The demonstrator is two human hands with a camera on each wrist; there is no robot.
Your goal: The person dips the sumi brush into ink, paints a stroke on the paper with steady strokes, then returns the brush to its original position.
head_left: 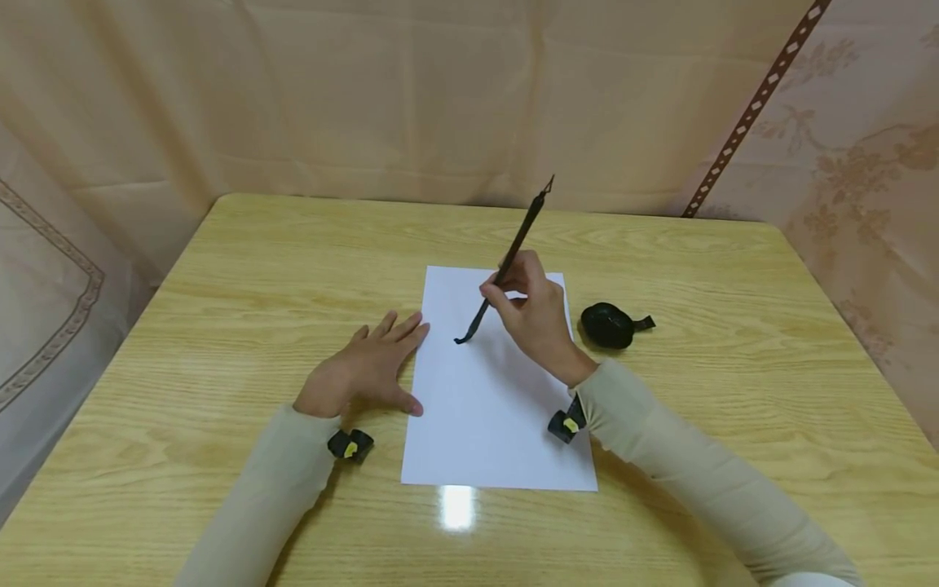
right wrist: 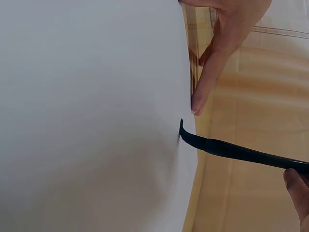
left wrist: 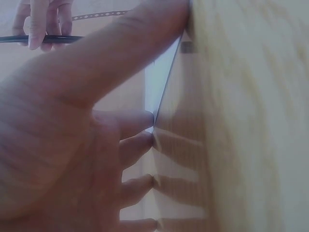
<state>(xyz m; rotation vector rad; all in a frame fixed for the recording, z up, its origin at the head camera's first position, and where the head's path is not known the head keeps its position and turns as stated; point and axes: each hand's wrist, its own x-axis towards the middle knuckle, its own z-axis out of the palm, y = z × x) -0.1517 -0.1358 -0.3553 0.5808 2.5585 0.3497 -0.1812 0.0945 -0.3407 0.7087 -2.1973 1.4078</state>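
A black writing brush (head_left: 522,231) slants up from a white sheet of paper (head_left: 477,432), a small loop at its top end. My right hand (head_left: 541,319) pinches its handle between thumb and fingers, above the sheet. In the right wrist view, the bristles of the brush (right wrist: 193,140) bend against the paper. A short dark mark shows at the tip in the head view. My left hand (head_left: 370,368) lies with spread fingers at the sheet's left edge, thumb and fingertips touching it. In the left wrist view, those fingers (left wrist: 135,150) reach down to the tabletop.
A shiny black rounded object with a short tab (head_left: 607,326) sits right of the paper. The wooden table (head_left: 183,391) extends around the sheet, with a beige curtain (head_left: 352,98) behind it. Black wrist devices (head_left: 350,445) hang by both sleeves.
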